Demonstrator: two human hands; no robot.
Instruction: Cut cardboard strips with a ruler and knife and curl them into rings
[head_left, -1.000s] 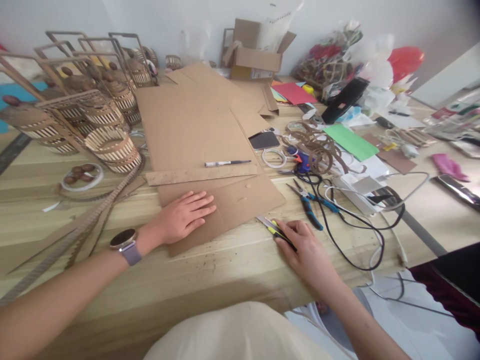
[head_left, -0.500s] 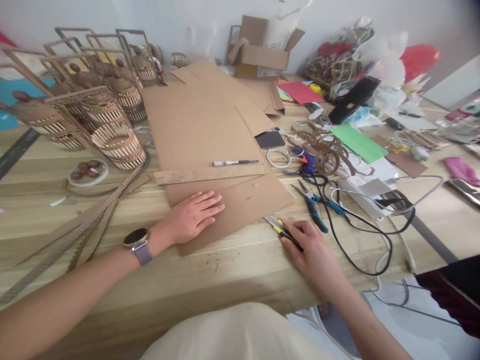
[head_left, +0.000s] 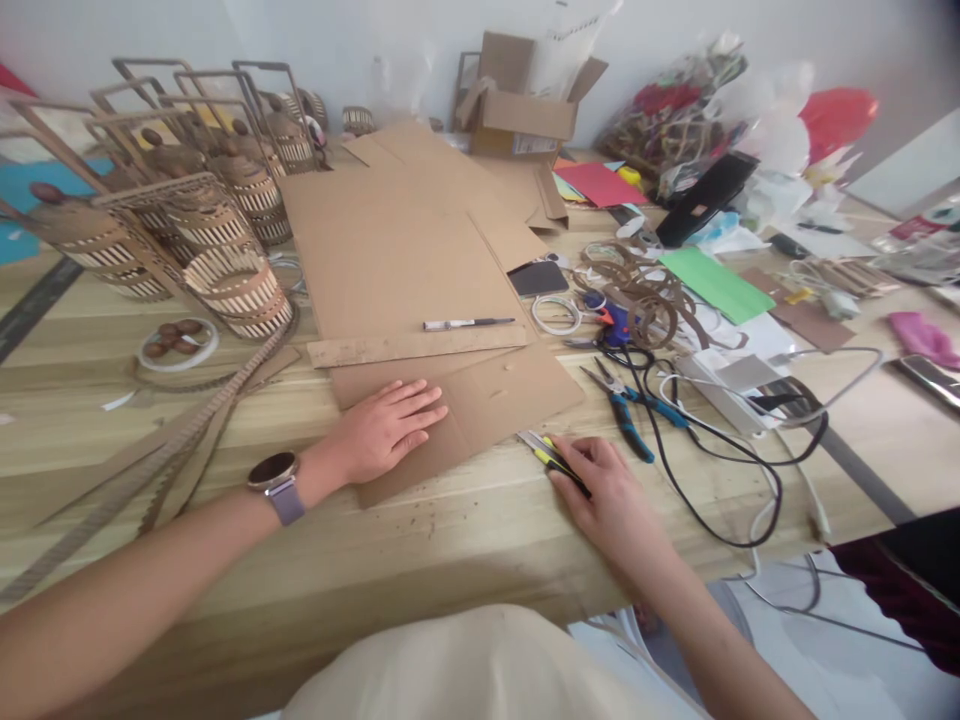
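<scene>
My left hand lies flat with its fingers spread on a piece of brown cardboard near the table's front. In my right hand is a yellow and black utility knife, its blade pointing up and left, close to the cardboard's lower right edge. Behind that piece, a narrow cardboard strip crosses a large cardboard sheet. A pen rests on the large sheet, just beyond the strip.
Blue-handled pliers, a blue glue gun and a white power strip with looping cables lie to the right. Several slatted lantern-like baskets stand at the left, near a ring of brown balls. An opened carton is at the back.
My right hand has shifted slightly left with the utility knife, bringing the blade nearer the cardboard's lower edge. My left hand stays flat in place.
</scene>
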